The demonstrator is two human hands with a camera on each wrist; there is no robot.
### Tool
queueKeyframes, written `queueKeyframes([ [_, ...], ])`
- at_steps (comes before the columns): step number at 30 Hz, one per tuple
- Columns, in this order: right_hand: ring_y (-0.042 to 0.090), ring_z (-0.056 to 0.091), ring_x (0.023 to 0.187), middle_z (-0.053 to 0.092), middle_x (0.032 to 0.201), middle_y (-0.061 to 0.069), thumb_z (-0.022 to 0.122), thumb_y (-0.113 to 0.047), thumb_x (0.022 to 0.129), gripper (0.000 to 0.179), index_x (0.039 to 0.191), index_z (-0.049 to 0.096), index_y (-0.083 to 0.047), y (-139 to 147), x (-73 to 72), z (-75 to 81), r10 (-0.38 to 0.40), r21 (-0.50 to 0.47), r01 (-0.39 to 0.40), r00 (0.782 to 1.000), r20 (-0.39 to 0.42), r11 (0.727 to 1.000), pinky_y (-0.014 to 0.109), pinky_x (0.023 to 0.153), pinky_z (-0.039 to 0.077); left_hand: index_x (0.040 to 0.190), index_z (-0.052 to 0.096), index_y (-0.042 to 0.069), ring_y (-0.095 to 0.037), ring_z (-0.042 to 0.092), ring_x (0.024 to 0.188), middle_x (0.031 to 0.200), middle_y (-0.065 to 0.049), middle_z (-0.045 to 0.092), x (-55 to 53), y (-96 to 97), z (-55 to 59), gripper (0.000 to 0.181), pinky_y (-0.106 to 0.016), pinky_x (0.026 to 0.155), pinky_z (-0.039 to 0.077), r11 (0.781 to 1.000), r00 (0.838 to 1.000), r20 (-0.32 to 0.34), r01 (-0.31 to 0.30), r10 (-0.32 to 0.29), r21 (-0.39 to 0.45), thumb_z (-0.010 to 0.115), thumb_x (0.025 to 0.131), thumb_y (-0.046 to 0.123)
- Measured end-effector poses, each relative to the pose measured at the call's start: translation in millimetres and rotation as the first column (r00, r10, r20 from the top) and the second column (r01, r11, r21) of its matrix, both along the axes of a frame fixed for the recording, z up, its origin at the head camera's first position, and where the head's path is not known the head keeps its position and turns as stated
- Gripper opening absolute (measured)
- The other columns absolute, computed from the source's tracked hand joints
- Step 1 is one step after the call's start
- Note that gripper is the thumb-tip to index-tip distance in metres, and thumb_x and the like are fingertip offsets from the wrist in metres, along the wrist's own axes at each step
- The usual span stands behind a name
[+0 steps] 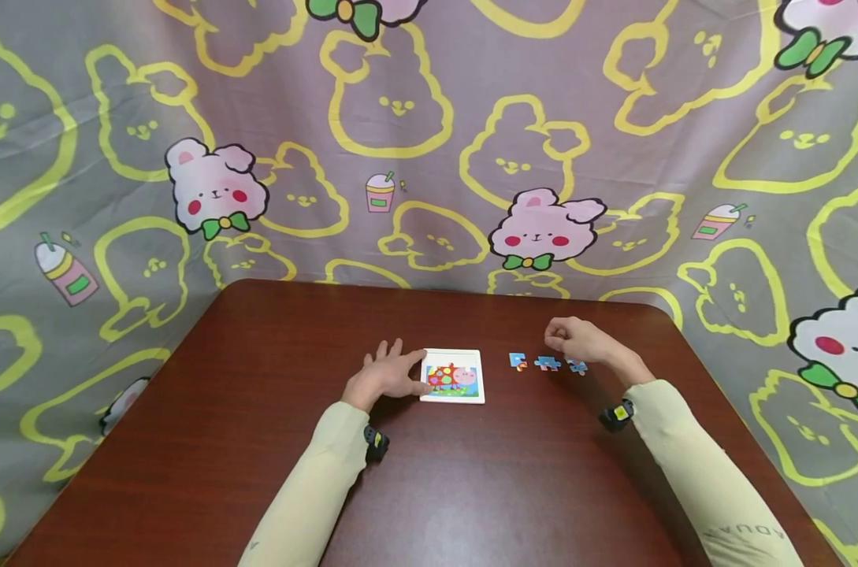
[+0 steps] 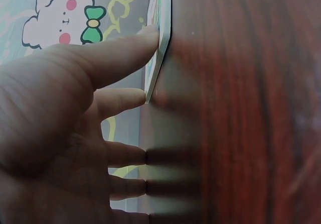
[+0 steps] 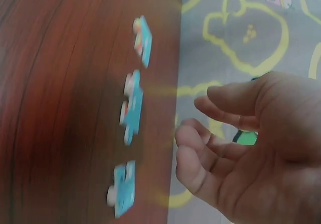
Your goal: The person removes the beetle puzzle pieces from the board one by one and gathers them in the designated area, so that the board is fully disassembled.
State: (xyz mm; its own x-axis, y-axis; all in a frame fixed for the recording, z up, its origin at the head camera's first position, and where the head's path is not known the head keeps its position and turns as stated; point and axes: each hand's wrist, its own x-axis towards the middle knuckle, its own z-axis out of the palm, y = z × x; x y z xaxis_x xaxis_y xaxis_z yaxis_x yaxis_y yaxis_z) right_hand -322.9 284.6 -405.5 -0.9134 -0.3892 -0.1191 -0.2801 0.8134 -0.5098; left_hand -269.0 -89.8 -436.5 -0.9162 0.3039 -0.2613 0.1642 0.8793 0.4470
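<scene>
A square jigsaw puzzle board (image 1: 464,356) with a white frame lies flat on the table, its lower part filled with a picture of a red, spotted figure. Its left edge is touched by the thumb and index finger of my left hand (image 1: 388,374); the other fingers spread over the tabletop. To the right lie three loose blue puzzle pieces: a left piece (image 1: 517,361), a middle piece (image 1: 547,363) and a right piece (image 1: 578,367). Above the pieces hovers my right hand (image 1: 579,340), fingers loosely curled with nothing between them. In the right wrist view, the thumb stands apart from the fingers.
The brown wooden table (image 1: 471,488) runs back to a grey curtain (image 1: 429,94) printed with yellow outlines and rabbit heads. A small black device (image 1: 376,443) sits at the left wrist, another device (image 1: 616,415) at the right.
</scene>
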Motion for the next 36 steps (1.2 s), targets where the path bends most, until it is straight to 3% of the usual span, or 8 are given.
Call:
queueKeyframes([
  [9,0.031,0.063,0.07,0.064,0.087,0.019,0.056,-0.021,0.1,0.018,0.105,0.064,-0.005,-39.1,1.1,7.7,0.091,-0.038,-0.091,0.996,-0.017,0.995,0.034,0.061,0.049,0.155,0.032,0.027,-0.046,-0.001,0.151,0.164,-0.021,0.008,-3.6,0.1,-0.5,0.072,-0.066,0.118,0.005,1.0,1.0,0.001,0.012,-0.012,-0.021,0.064,0.092,0.045],
  [21,0.023,0.063,0.066,0.064,0.085,0.017,0.059,-0.023,0.099,0.019,0.103,0.065,-0.007,-88.4,0.9,7.8,0.161,-0.05,-0.161,0.987,-0.007,0.986,0.03,0.06,0.048,0.155,0.032,0.028,-0.046,-0.001,0.151,0.165,-0.021,0.008,-5.2,0.2,1.0,0.073,-0.065,0.118,0.005,1.0,1.0,0.012,0.01,-0.01,-0.02,0.064,0.092,0.046],
  [28,0.027,0.063,0.065,0.065,0.084,0.021,0.059,-0.023,0.098,0.017,0.102,0.064,-0.007,-111.0,-0.9,1.1,0.204,-0.077,-0.202,0.978,0.029,0.976,0.03,0.053,0.05,0.155,0.031,0.028,-0.046,-0.001,0.151,0.164,-0.021,0.008,-6.5,0.4,1.4,0.073,-0.065,0.119,0.006,0.999,1.0,0.018,0.013,-0.012,-0.032,0.064,0.092,0.046],
  [36,0.025,0.062,0.062,0.069,0.088,0.011,0.06,-0.024,0.098,0.017,0.104,0.066,-0.009,-131.7,-4.4,-6.8,0.224,-0.084,-0.219,0.973,0.059,0.972,0.029,0.052,0.051,0.155,0.031,0.028,-0.046,-0.001,0.151,0.164,-0.021,0.008,-7.1,0.5,3.8,0.074,-0.065,0.118,0.006,0.999,1.0,0.028,0.006,-0.004,-0.038,0.064,0.092,0.047],
])
